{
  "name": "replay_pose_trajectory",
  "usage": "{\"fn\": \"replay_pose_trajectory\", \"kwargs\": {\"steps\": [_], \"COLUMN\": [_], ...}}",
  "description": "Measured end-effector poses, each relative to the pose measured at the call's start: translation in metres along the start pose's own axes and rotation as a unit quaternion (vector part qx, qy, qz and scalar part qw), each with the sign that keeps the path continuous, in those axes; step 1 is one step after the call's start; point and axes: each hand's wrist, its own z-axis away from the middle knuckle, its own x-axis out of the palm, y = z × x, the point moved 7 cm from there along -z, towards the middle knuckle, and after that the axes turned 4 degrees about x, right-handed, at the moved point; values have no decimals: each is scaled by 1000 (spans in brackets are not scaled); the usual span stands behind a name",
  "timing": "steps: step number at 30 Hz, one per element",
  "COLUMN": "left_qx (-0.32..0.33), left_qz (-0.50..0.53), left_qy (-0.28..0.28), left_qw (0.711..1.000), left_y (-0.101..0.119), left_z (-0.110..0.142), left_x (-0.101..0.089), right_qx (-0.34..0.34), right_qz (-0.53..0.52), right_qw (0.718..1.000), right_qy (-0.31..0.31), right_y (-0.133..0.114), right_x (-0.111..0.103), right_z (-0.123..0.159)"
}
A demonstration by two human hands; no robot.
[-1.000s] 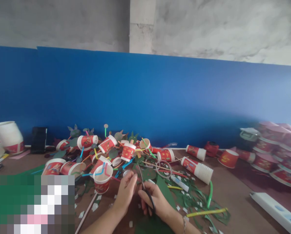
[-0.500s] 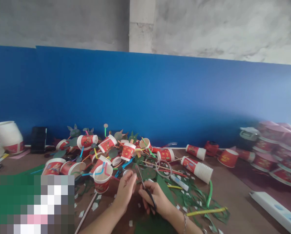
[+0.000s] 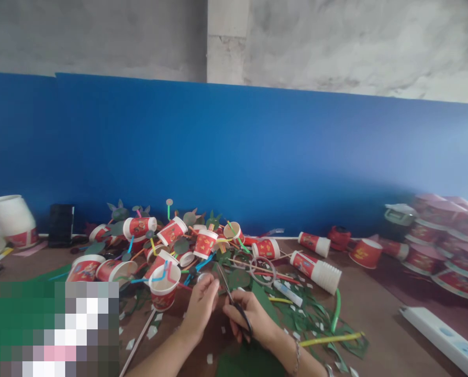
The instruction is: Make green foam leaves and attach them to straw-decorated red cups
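My right hand grips a pair of black-handled scissors, its blades pointing up and away toward the pile. Close beside the blades, my left hand has its thumb and fingers pressed together in a pinch; what it holds, if anything, is hidden or too small to make out. Dark green paper lies below my hands, with curled green offcuts to the right. A red paper cup with blue and pink straws stands just left of my left hand.
Red paper cups, straws and paper shapes are heaped ahead. A glue tube, a tape roll and a stack of cups lie to the right. Farther right are a white power strip and stacked red tubs. A blue panel stands behind.
Almost nothing differs. The view has shifted very slightly, and both hands and the scissors keep nearly the same pose.
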Motion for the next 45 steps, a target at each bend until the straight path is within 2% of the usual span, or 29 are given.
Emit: {"fn": "replay_pose_trajectory", "kwargs": {"steps": [5, 21, 33, 38, 45], "left_qx": [0, -3, 1, -38, -50], "left_qz": [-5, 10, 1, 45, 119], "left_qy": [-28, -23, -25, -29, -33], "left_qw": [1000, 1000, 1000, 998, 991], "left_y": [-2, -4, 2, -5, -5], "left_z": [0, -2, -1, 0, 0], "left_x": [4, 1, 1, 4, 7], "right_qx": [-11, 2, -17, -13, -3], "right_qz": [-11, 24, 6, 6, 11], "right_qw": [1000, 1000, 1000, 999, 998], "right_qy": [-1, 3, -26, -37, -58], "right_y": [-2, -5, -3, -5, -8], "right_x": [0, -5, -6, -7, -6], "right_z": [-1, 2, -1, 1, 4]}}
